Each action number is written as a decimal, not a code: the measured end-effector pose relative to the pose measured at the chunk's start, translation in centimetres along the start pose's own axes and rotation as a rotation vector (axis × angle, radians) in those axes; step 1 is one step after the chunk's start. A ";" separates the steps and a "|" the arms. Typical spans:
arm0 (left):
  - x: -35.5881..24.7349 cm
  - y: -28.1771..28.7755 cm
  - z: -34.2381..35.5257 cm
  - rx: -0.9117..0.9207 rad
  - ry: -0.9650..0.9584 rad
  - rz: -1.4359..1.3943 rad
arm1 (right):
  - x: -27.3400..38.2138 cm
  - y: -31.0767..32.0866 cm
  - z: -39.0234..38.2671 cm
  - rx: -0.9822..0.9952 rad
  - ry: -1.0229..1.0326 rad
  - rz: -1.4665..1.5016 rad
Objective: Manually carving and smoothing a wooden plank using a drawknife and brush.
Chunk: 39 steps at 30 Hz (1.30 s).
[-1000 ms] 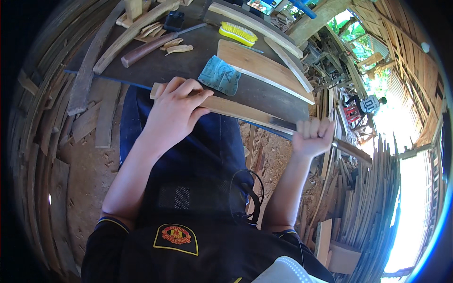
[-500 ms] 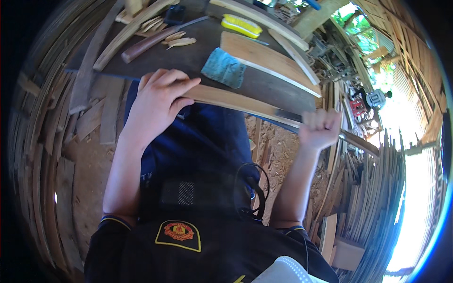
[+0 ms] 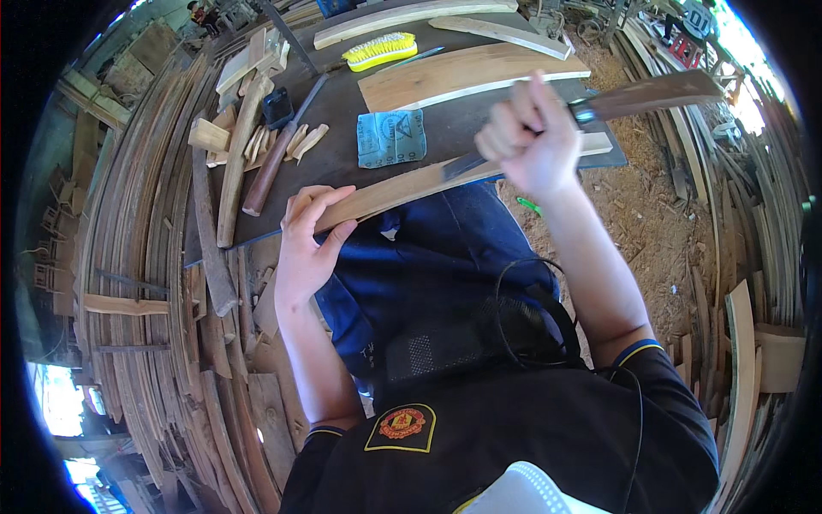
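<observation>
A long, narrow wooden strip [image 3: 398, 187] lies along the near edge of the table. My left hand [image 3: 315, 227] grips its left end, thumb on the near side and fingers over the top. In my right hand [image 3: 535, 141] is a chisel [image 3: 651, 94], its brown wooden handle sticking out to the right. The fist closes round the lower handle and blade, and the flat metal blade slants down to the left onto the strip's upper face. A blue sandpaper sheet [image 3: 391, 139] lies just beyond the strip. Farther back is a curved wooden board [image 3: 462, 75].
On the dark table [image 3: 338, 94] rest a yellow brush [image 3: 379, 51], a second chisel [image 3: 272, 171], a small black box [image 3: 277, 109] and wood offcuts [image 3: 308, 141]. Stacked planks [image 3: 141, 248] flank the left side. Shavings cover the floor [image 3: 638, 231]. A person [image 3: 695, 21] is far right.
The view has swung, so the table sits differently in it. My right hand and the chisel have risen; the blade now slants down more steeply. My left hand keeps its hold on the strip.
</observation>
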<state>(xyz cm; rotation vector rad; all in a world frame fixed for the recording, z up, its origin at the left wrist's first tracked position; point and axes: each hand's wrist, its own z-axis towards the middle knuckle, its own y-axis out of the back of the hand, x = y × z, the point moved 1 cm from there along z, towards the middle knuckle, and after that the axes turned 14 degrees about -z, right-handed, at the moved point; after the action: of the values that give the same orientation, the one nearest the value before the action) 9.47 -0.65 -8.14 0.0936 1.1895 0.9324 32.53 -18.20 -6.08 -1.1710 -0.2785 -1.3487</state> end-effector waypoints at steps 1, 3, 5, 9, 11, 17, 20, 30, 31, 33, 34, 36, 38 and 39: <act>-0.4 0.0 0.1 0.007 0.001 0.053 | 1.2 1.0 -0.7 -0.068 0.033 -0.029; -0.6 -0.2 0.6 0.020 -0.019 0.071 | 3.0 3.1 -1.7 -0.124 0.055 -0.055; -0.3 -0.5 1.1 0.042 -0.056 0.087 | 3.8 3.9 -2.0 -0.213 0.087 -0.118; -0.4 -1.0 1.6 0.063 -0.039 0.095 | -0.2 1.0 0.0 -0.114 0.050 0.026; -0.3 -0.9 1.3 0.049 -0.012 0.072 | -2.4 -1.0 1.1 -0.037 0.005 0.053; 0.0 -0.6 0.6 0.006 0.009 0.032 | -1.0 -0.6 0.1 -0.033 0.014 0.000; -0.2 -0.7 0.7 -0.009 -0.029 0.101 | 3.1 2.5 -2.2 -0.163 0.081 -0.076; 0.0 -1.1 0.8 -0.009 -0.076 0.084 | -2.0 -1.9 0.0 -0.076 -0.034 0.006; 0.0 -0.9 0.8 -0.008 -0.101 0.075 | -2.2 -2.3 0.3 -0.024 -0.052 -0.006; 0.2 -0.8 0.6 -0.005 -0.067 0.083 | -2.0 -2.2 0.4 0.062 -0.060 -0.070; 0.0 -0.6 0.3 -0.018 -0.052 0.092 | -1.4 -1.7 0.2 0.067 -0.079 -0.095; -0.4 -0.5 0.2 -0.043 -0.016 0.111 | 0.1 -0.4 -0.3 0.032 -0.057 -0.062; -0.3 -0.3 0.5 -0.008 0.047 0.038 | 2.5 1.2 -1.5 -0.073 0.028 -0.135; -0.4 -0.2 0.5 -0.010 0.054 0.045 | 3.6 2.0 -1.9 -0.108 0.055 -0.155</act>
<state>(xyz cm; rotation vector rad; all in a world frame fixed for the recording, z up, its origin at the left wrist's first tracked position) 10.01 -0.88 -7.74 0.0879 1.2374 0.9853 34.41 -22.25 -5.29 -1.2201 -0.2638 -1.5457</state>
